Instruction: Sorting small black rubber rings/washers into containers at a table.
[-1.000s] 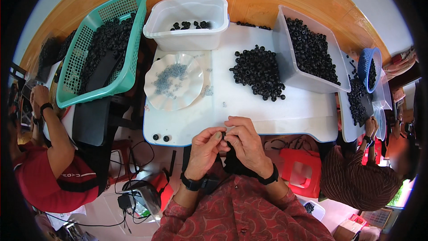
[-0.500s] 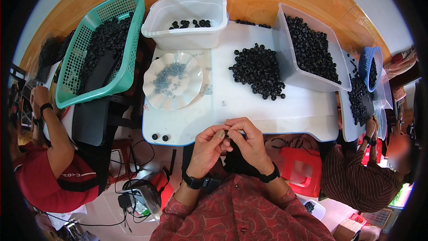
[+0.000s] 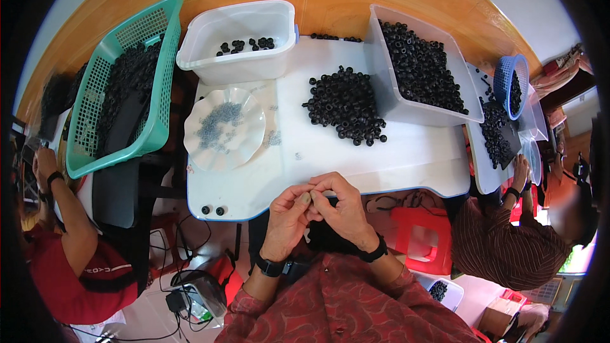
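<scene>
My left hand [image 3: 287, 219] and my right hand [image 3: 343, 206] meet just in front of the table's near edge. Both are closed, with thumbs and fingertips pinched together; whatever they hold is hidden by the fingers. Beyond them on the white table [image 3: 394, 168] lies a heap of small black ring-shaped parts [image 3: 346, 105]. To the left, a wavy-rimmed white plate [image 3: 254, 136] carries many tiny clear pieces [image 3: 219, 124]. Two black parts [image 3: 213, 210] stand apart at the front left corner.
A white tub [image 3: 238, 73] with several black parts stands at the back. A translucent bin [image 3: 422, 111] full of them is on the right, a green basket [image 3: 162, 114] on the left. Co-workers sit at both sides. A red stool [image 3: 406, 235] stands below the table.
The view has shifted, so the table and containers appear further left. My hands stay together, fingertips pressed closer; the dark spot between them no longer shows.
</scene>
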Motion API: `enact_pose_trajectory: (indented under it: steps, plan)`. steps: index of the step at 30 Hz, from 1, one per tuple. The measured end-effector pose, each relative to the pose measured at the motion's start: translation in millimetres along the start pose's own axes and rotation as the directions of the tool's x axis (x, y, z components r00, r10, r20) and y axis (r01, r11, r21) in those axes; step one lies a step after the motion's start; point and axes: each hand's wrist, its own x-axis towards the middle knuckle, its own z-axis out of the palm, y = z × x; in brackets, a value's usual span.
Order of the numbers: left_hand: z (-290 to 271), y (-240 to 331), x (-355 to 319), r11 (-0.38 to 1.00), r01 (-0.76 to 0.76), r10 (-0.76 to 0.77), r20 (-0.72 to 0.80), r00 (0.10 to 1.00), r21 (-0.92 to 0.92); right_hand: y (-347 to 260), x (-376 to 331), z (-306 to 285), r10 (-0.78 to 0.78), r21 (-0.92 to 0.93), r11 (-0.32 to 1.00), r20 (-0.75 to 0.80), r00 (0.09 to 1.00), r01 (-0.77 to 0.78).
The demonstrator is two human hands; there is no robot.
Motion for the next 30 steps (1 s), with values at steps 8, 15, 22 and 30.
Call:
enact_pose_trajectory:
  steps: [8, 15, 22, 30]
  plan:
    - [0.9, 2.1, 0.2, 1.000, 0.028, -0.028, -0.035, 0.999, -0.002, 19.6, 24.4, -37.4, -0.095, -0.262, 0.964, -0.198, 0.976, 0.041]
    - [-0.4, 2.6, 2.2, 0.999, 0.037, -0.037, -0.015, 0.999, -0.005, 50.1, 45.3, -62.1, -0.177, -0.645, 0.764, -0.245, 0.953, -0.024]
    - [-1.1, 1.3, 1.0, 0.999, 0.042, -0.042, -0.020, 0.999, -0.001, 50.0, 50.3, -60.7, -0.159, -0.702, 0.710, -0.236, 0.959, -0.056]
    - [-3.2, 2.3, 1.4, 0.999, 0.045, -0.045, -0.010, 0.999, -0.019, 51.5, 51.7, -60.3, -0.145, -0.658, 0.746, -0.309, 0.940, -0.102]
